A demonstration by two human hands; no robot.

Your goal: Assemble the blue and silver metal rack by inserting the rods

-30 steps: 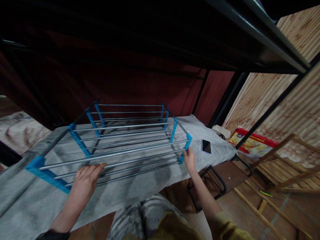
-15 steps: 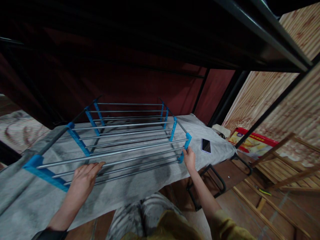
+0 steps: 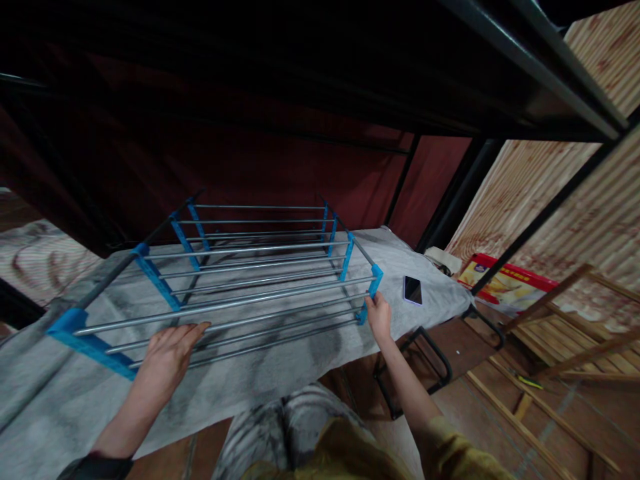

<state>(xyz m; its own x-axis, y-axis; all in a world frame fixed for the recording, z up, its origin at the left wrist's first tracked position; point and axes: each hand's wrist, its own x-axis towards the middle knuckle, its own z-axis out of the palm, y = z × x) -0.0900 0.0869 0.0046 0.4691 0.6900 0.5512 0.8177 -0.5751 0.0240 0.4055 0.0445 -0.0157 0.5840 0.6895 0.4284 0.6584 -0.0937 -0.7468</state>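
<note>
A shoe rack of grey metal tubes (image 3: pixel 260 302) and blue plastic brackets (image 3: pixel 159 284) lies across the grey cloth in front of me. At the near left my left hand (image 3: pixel 173 347) is closed over a middle tube, its fingertips partly hidden behind the hand. My right hand (image 3: pixel 380 315) grips the near right blue bracket (image 3: pixel 376 281) at the end of the tubes, thumb and fingers pressed against it. Long side poles run back from the near brackets toward the dark red wall.
A phone (image 3: pixel 413 290) lies on the grey cloth (image 3: pixel 290 383) right of the rack. A black-framed stool (image 3: pixel 445 360), a wooden chair (image 3: pixel 565 333) and a red and yellow box (image 3: pixel 510 283) stand at the right. A dark bunk frame (image 3: pixel 550 73) hangs overhead.
</note>
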